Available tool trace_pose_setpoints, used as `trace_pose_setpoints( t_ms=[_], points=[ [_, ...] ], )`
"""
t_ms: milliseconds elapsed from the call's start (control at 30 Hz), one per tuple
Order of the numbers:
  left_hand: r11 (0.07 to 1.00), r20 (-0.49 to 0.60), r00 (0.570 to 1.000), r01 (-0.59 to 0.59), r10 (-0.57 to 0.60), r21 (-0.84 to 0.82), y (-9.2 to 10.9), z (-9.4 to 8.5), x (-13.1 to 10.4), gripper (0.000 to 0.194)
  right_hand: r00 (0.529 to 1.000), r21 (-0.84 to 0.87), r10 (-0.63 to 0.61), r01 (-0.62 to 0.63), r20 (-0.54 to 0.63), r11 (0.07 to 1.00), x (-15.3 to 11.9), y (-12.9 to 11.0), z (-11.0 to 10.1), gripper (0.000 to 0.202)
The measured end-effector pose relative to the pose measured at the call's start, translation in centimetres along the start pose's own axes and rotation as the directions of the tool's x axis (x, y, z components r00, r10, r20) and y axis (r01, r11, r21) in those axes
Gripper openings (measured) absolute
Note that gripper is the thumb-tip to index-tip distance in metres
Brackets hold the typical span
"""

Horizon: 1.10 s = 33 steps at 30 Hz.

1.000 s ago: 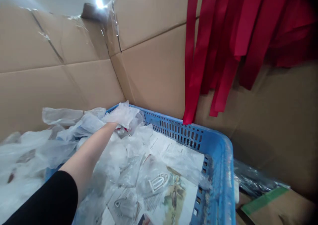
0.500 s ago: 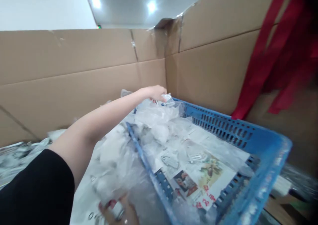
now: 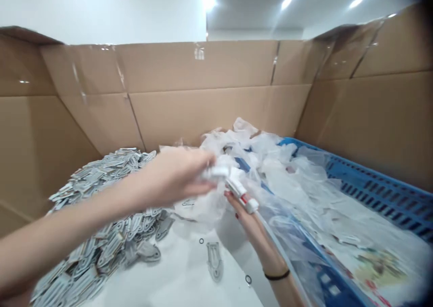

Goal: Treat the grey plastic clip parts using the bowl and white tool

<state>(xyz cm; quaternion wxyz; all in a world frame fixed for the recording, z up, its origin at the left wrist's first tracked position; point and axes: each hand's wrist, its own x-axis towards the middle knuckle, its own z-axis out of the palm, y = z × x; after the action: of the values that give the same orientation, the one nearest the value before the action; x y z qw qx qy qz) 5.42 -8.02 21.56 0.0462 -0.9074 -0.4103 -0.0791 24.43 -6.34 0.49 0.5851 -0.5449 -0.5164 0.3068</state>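
1. Cardboard walls stand along the far, left and right sides.
2. On the left, a heaped pile of grey clips spreads over the white desk, partly behind the left forearm.
3. On the right stands a blue crate; crumpled bags fill its far end and spill over its left edge, crowding the space just beyond the hands.
4. A single grey clip lies apart on the near middle of the desk, with a dark ring to its right.
5. The left hand pinches a pale piece between thumb and fingers, though blur hides the exact grip.
6. The right hand, a dark band at its wrist, holds a white piece in curled fingers; the two pieces nearly meet, but contact cannot be told.
7. The white piece is slim and straight-edged, with a red patch; the bags are thin, cloudy plastic; the clips are flat, slotted and rounded at one end.
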Motion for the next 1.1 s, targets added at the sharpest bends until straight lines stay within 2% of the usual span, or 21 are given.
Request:
trace_pose_setpoints(
  t_ms=[100,167,267,333,400,500,600,667,767,833,967,1100],
  points=[
    [0.989,0.273,0.962,0.068,-0.030,-0.133,-0.4,6.2,-7.0,0.028,0.998,0.037,0.029,-0.032,0.060,0.999,0.8,-0.7,-0.7,0.052],
    [0.968,0.422,0.903,0.174,-0.083,-0.182,-0.3,10.8,-9.7,0.032,0.997,0.080,0.008,-0.014,0.073,0.997,1.2,-1.3,-1.3,0.052],
    [0.957,0.528,0.831,0.269,-0.173,-0.109,-0.2,16.3,-11.2,0.032,0.992,0.118,-0.015,0.000,0.122,0.993,1.1,-1.8,-1.8,0.050],
    [0.963,0.519,0.836,0.256,-0.175,-0.089,-0.6,18.4,-11.2,0.031,0.987,0.102,-0.017,0.000,0.159,0.995,0.8,-1.5,-1.8,0.050],
    [0.972,0.437,0.885,0.219,-0.160,-0.087,-1.4,19.2,-10.8,0.032,0.989,0.064,-0.004,-0.006,0.150,0.998,0.4,-0.7,-1.6,0.050],
    [0.986,0.229,0.961,0.166,-0.156,-0.023,-3.4,18.8,-9.1,0.039,1.000,0.060,-0.023,0.023,-0.002,0.998,-0.2,0.8,-1.0,0.051],
    [0.981,0.097,0.979,0.168,-0.178,0.101,-5.5,17.8,-6.7,0.056,0.994,0.068,-0.036,0.044,-0.104,0.997,-0.8,1.6,-0.5,0.049],
    [0.975,0.115,0.977,0.164,-0.182,0.147,-6.6,17.5,-5.2,0.055,0.996,0.071,-0.025,0.032,-0.091,0.997,-1.1,1.8,-0.4,0.048],
    [0.987,0.219,0.965,0.122,-0.143,0.106,-7.3,18.0,-3.7,0.036,0.995,0.084,-0.036,0.044,-0.097,0.995,-0.9,2.2,-0.7,0.045],
    [0.991,0.251,0.960,0.115,-0.127,0.062,-7.3,18.8,-3.2,0.030,0.997,0.091,-0.035,0.042,-0.076,0.995,-0.4,2.9,-1.1,0.044],
    [0.989,0.250,0.957,0.147,-0.146,0.015,-6.8,19.9,-2.7,0.017,0.998,0.096,0.001,-0.007,0.055,0.995,0.6,4.5,-2.1,0.041],
    [0.982,0.265,0.949,0.187,-0.170,-0.040,-6.7,20.1,-2.2,0.013,1.000,0.097,0.005,-0.005,0.005,0.995,0.6,5.2,-2.4,0.040]
  ],
)
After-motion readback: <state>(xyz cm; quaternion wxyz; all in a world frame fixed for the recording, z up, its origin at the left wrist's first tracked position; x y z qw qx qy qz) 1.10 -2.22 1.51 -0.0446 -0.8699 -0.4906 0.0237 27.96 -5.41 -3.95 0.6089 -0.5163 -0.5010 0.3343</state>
